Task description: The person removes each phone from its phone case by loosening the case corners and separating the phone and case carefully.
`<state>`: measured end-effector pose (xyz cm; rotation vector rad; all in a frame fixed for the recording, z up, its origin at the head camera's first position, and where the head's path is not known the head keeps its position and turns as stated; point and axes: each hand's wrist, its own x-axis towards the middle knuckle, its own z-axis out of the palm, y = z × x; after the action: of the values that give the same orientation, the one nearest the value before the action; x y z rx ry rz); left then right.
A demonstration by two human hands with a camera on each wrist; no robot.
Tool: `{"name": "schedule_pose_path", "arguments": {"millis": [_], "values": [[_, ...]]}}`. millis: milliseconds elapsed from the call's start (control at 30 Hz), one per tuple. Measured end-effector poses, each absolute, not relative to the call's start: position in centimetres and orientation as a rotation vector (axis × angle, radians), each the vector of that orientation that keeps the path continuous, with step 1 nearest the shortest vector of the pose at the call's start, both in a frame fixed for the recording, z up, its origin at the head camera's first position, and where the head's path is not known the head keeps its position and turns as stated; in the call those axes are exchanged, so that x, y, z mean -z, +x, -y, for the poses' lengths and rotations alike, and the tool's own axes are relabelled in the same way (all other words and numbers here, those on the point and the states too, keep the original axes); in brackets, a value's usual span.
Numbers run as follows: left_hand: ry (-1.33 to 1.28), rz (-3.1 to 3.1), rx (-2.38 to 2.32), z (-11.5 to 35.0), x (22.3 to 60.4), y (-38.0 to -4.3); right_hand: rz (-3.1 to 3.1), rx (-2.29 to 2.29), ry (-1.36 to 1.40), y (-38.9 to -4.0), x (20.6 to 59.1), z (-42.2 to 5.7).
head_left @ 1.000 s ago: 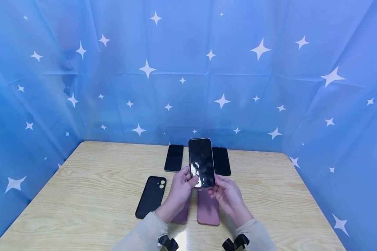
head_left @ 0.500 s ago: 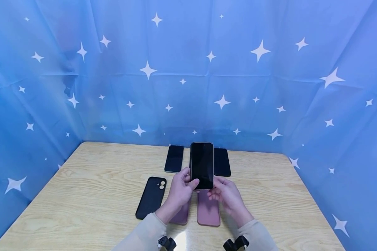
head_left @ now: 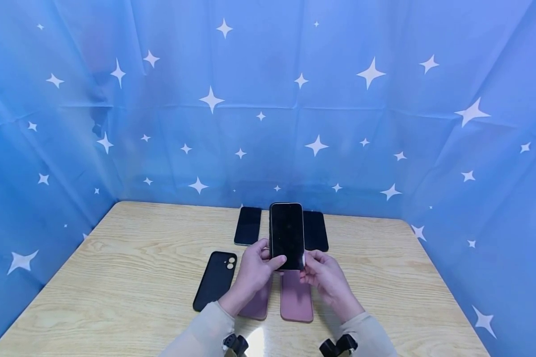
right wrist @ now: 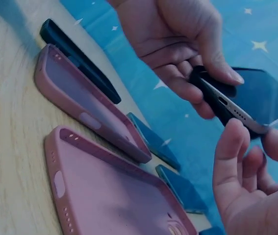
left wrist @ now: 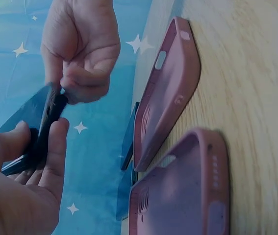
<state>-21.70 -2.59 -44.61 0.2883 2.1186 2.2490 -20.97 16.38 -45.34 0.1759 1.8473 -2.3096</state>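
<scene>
In the head view a smartphone (head_left: 287, 233) is held up over the table, its dark screen toward me. A black phone case (right wrist: 213, 102) lies behind it; the right wrist view shows the phone's port edge standing out of the case along the bottom. My left hand (head_left: 253, 267) grips phone and case from the left, thumb across the lower screen and fingers behind. At the lower right corner my right hand (head_left: 325, 277) pinches phone and case between thumb and forefinger, other fingers curled. Two pink phone cases (head_left: 297, 297) lie below the hands, the left one partly hidden by my left hand.
Another black case (head_left: 214, 281) lies open side up at left on the wooden table (head_left: 129, 277). Two dark phones, a left one (head_left: 247, 225) and a right one (head_left: 315, 231), lie toward the back edge. A blue starry curtain (head_left: 268, 99) surrounds the table.
The held phone has dropped slightly and straightened, and the bright reflections on its screen have gone. My left thumb reaches a little further across the screen. The things on the table have stayed put.
</scene>
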Motion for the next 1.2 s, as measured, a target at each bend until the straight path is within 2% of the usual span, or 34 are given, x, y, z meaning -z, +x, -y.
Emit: {"name": "schedule_pose_path", "arguments": {"millis": [233,433,733,967,1200], "values": [[0.25,-2.209,-2.189,2.6,44.7,-21.7,-1.836,2.324,0.115,-20.9,45.4,-16.6],[0.242,-2.243,-2.168,2.6,45.2,-22.0,-2.083,2.237,0.087,-20.6,45.4,-16.4],[0.241,-2.223,-2.157,2.6,45.4,-21.9,-2.445,1.793,-0.262,-20.6,45.0,-17.4],[0.255,-2.179,-2.115,2.4,45.1,-21.7,-2.451,1.766,-0.228,-20.5,44.9,-17.8],[0.419,-1.998,-2.055,3.0,44.4,-21.9,-2.372,1.851,-0.163,-20.5,45.0,-18.4]]}}
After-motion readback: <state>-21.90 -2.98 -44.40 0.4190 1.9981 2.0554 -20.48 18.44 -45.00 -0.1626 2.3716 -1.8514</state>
